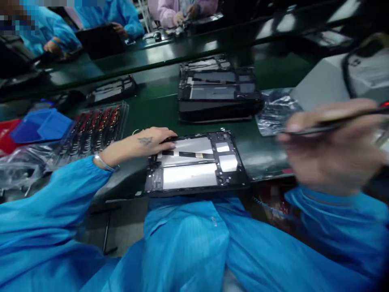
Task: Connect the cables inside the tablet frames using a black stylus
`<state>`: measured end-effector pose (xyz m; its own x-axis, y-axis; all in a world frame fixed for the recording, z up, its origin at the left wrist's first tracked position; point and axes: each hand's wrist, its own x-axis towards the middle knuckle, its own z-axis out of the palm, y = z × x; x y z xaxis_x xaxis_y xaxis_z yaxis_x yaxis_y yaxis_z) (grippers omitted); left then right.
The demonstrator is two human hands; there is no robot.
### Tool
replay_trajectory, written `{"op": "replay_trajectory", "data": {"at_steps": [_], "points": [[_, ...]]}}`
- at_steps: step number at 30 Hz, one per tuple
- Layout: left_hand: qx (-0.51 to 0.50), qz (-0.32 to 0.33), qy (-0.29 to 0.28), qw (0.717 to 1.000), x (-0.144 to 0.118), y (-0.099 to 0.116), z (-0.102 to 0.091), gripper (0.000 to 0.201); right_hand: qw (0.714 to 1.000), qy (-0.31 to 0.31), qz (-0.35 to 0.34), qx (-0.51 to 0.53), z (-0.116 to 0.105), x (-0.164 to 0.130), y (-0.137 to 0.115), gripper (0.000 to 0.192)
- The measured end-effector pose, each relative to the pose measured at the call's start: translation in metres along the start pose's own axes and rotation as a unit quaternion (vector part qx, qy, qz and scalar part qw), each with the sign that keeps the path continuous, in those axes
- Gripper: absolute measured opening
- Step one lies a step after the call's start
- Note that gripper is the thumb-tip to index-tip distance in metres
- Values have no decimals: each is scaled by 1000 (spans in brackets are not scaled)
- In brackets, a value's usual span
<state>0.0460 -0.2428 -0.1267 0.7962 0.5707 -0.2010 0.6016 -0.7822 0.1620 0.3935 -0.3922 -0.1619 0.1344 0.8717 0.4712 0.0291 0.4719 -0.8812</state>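
An opened tablet housing (190, 178) lies flat at the bench's near edge, its black frame, silvery plates and a dark flex strip facing up. My left hand (154, 140) grips its far left corner, with the thumb on the inside face and the other fingers along the far edge. Raised at the right, my right hand (334, 150) is closed around a slim dark tool (322, 129), pointed like tweezers. Motion blurs that hand, and the tool's exact kind is unclear. The tool is well apart from the housing.
A stack of similar housings (219, 109) stands beyond, beside a silvery plastic bag (275, 109). Leftward are a clear tray of small parts (97, 125), a blue bin (42, 125) and a red bin (7, 136). Another housing (112, 89) lies farther back. Co-workers sit across the bench.
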Motion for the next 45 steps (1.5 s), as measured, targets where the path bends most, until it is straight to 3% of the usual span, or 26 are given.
{"op": "replay_trajectory", "data": {"at_steps": [4,7,12,22,45], "points": [[-84,19,117,989,-14,-2,40,45,993,-97,5,-70,97,51,14,41],[-105,21,162,981,-18,-2,56,43,977,-162,15,-140,126,65,33,36],[-137,25,171,975,-16,-7,63,41,966,-168,45,-189,114,67,50,31],[-156,15,168,973,-15,-7,66,39,933,-214,11,-288,115,69,41,25],[-143,24,181,973,-16,-5,65,40,937,-215,23,-274,113,70,42,24]]}}
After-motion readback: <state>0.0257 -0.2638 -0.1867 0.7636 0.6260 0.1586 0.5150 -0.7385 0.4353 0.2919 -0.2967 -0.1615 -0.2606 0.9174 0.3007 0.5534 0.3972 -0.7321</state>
